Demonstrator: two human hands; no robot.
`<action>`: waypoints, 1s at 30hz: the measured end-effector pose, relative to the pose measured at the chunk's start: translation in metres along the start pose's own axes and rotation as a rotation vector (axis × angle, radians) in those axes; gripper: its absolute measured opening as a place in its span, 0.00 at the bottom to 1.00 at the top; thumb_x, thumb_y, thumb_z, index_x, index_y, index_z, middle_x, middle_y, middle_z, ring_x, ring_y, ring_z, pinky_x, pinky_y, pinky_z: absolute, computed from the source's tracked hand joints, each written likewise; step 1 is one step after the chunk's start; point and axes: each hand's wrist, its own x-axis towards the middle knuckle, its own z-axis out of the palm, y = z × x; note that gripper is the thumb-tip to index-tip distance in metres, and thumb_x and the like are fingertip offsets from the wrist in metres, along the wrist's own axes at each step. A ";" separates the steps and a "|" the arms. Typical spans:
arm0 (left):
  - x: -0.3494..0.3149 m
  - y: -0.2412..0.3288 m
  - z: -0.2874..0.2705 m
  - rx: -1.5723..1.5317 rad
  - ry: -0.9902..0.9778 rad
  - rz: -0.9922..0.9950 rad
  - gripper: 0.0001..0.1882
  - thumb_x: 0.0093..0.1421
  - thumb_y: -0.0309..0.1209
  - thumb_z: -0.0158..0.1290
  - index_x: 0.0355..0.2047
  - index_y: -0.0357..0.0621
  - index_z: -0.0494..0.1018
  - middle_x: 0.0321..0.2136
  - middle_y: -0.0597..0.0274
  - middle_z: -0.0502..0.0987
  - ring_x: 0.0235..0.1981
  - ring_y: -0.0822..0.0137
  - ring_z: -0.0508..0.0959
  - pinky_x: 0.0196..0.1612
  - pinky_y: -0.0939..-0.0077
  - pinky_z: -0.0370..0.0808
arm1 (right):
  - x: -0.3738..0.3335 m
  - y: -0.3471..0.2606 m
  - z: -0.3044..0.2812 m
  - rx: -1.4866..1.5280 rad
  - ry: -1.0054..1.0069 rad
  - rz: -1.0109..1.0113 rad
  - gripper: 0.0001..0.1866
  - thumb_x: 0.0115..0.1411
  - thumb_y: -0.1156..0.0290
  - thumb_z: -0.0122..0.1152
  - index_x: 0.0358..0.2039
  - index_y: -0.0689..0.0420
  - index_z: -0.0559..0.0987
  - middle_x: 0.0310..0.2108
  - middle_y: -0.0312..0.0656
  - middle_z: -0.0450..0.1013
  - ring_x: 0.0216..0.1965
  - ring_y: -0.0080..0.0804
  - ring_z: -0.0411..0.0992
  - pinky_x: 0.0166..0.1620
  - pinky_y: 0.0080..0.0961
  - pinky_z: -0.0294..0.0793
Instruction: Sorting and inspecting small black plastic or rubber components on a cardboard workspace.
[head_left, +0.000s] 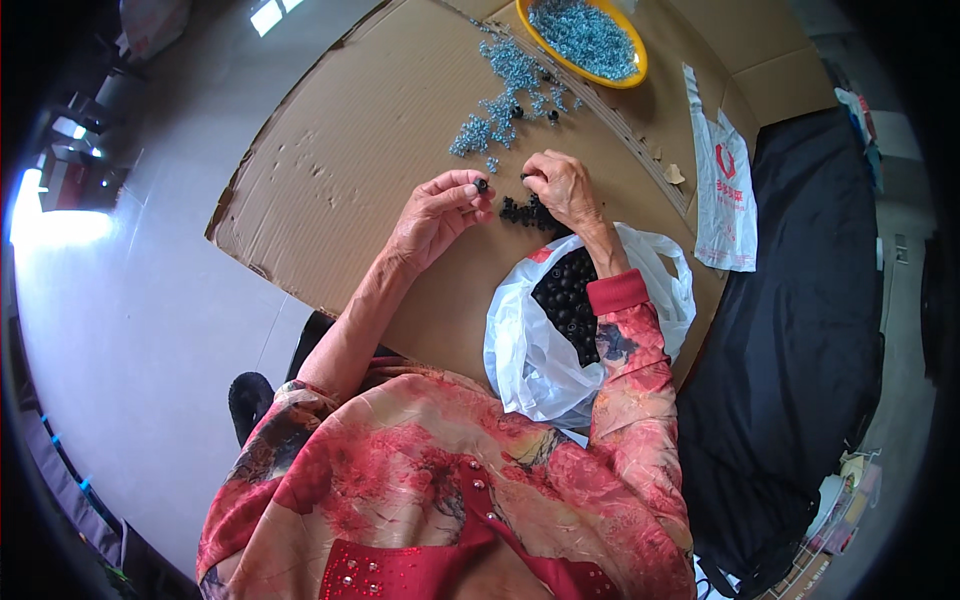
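My left hand [440,205] pinches a small black round part [481,185] between thumb and fingers, over a flat sheet of cardboard [370,130]. Close beside it, my right hand [560,185] has its fingers curled on another small black piece [527,177], just above a little heap of black parts [525,212] on the cardboard. Below my right wrist, an open white plastic bag [520,350] holds many black round parts [570,300]. Farther away lie scattered pale blue small parts [500,100].
A yellow bowl [632,74] full of pale blue parts stands at the far edge. A white printed plastic bag [725,190] lies flat at the right, next to a dark cloth [800,300]. Pale floor [140,300] lies at the left.
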 end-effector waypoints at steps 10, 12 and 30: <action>0.000 0.000 0.043 -0.026 -0.027 -0.020 0.10 0.57 0.27 0.50 0.39 0.39 0.71 0.33 0.59 0.75 0.32 0.71 0.75 0.40 0.70 0.73 | -0.017 -0.049 -0.052 0.549 0.085 0.208 0.07 0.48 0.75 0.61 0.29 0.60 0.77 0.25 0.36 0.75 0.27 0.20 0.72 0.32 0.17 0.70; -0.001 0.004 0.057 -0.067 -0.059 -0.015 0.09 0.57 0.27 0.50 0.39 0.40 0.71 0.34 0.60 0.75 0.32 0.71 0.75 0.41 0.69 0.73 | -0.019 -0.077 -0.076 0.381 0.118 0.091 0.05 0.46 0.77 0.60 0.27 0.59 0.76 0.25 0.39 0.75 0.28 0.25 0.72 0.33 0.22 0.70; 0.003 0.000 0.113 -0.100 -0.119 0.018 0.08 0.57 0.25 0.50 0.37 0.35 0.71 0.29 0.57 0.76 0.28 0.68 0.76 0.38 0.73 0.75 | -0.033 -0.111 -0.126 0.045 0.222 -0.213 0.03 0.47 0.76 0.60 0.24 0.60 0.75 0.24 0.40 0.72 0.26 0.33 0.71 0.33 0.26 0.68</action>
